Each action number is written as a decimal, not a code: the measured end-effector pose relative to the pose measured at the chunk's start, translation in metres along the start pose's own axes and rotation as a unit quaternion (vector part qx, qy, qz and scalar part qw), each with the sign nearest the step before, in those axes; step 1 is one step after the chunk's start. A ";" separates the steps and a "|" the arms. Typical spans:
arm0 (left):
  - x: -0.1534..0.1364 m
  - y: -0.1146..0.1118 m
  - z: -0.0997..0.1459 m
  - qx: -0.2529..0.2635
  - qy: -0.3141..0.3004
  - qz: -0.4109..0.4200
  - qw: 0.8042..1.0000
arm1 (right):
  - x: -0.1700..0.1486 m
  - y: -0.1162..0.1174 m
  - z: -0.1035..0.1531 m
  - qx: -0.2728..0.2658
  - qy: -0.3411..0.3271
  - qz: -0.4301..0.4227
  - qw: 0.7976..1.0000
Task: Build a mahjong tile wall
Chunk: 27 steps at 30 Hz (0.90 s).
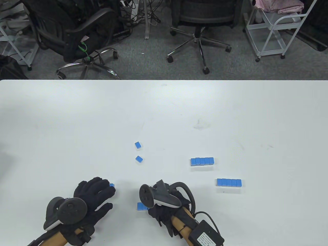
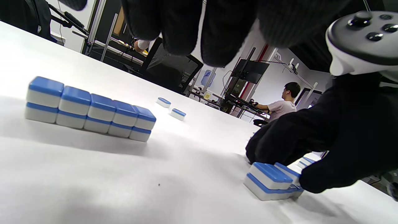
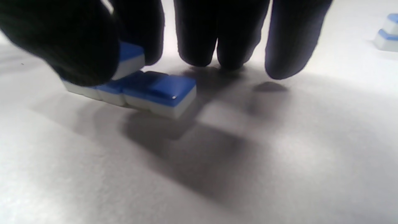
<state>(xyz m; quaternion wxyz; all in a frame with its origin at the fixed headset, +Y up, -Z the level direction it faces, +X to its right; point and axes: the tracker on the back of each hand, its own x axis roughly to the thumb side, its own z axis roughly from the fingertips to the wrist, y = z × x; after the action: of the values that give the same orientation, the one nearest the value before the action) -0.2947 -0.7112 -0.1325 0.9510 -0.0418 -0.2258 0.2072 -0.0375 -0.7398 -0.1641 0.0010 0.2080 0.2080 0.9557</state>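
Two finished rows of blue-backed tiles, stacked two high, lie at the right: the far row [image 1: 202, 161] and the near row [image 1: 228, 182]. My right hand [image 1: 153, 207] pinches one tile [image 3: 130, 57] between thumb and finger, just above a short flat row of tiles [image 3: 161, 90]. That short row also shows in the table view [image 1: 141, 206] and the left wrist view [image 2: 269, 182]. My left hand [image 1: 111, 198] lies spread on the table, holding nothing, with a fingertip touching a lone tile [image 1: 111, 185]. Two loose tiles [image 1: 138, 145] [image 1: 139, 159] lie farther out.
The white table [image 1: 77, 128] runs wide to the left and far side. Office chairs [image 1: 200, 23] and a white cart [image 1: 276, 28] stand beyond the far edge. A stacked row [image 2: 90, 112] sits left of the right hand [image 2: 326, 140] in the left wrist view.
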 end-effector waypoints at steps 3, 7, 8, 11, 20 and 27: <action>0.000 0.000 0.000 -0.001 -0.001 -0.003 1.000 | 0.001 0.000 0.000 -0.004 0.001 0.001 1.000; 0.000 0.000 0.001 -0.002 -0.001 -0.001 1.000 | 0.002 0.001 0.000 -0.006 0.004 0.010 1.000; 0.000 0.000 0.001 -0.002 -0.002 -0.003 1.000 | 0.002 0.000 0.000 -0.006 0.005 0.009 1.000; 0.000 0.000 0.001 -0.003 0.000 0.001 1.000 | 0.002 0.001 0.001 -0.003 0.009 0.011 1.000; 0.001 0.000 0.003 0.000 -0.002 -0.003 1.000 | -0.023 -0.006 0.000 0.012 0.016 -0.103 0.995; 0.002 -0.001 0.002 -0.001 -0.005 -0.005 1.000 | -0.038 -0.022 -0.033 -0.031 0.094 -0.079 0.992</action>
<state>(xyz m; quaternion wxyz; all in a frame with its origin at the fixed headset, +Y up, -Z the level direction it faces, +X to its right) -0.2932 -0.7114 -0.1293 0.9507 -0.0407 -0.2311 0.2026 -0.0180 -0.7361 -0.2156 0.0632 0.1001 0.1936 0.9739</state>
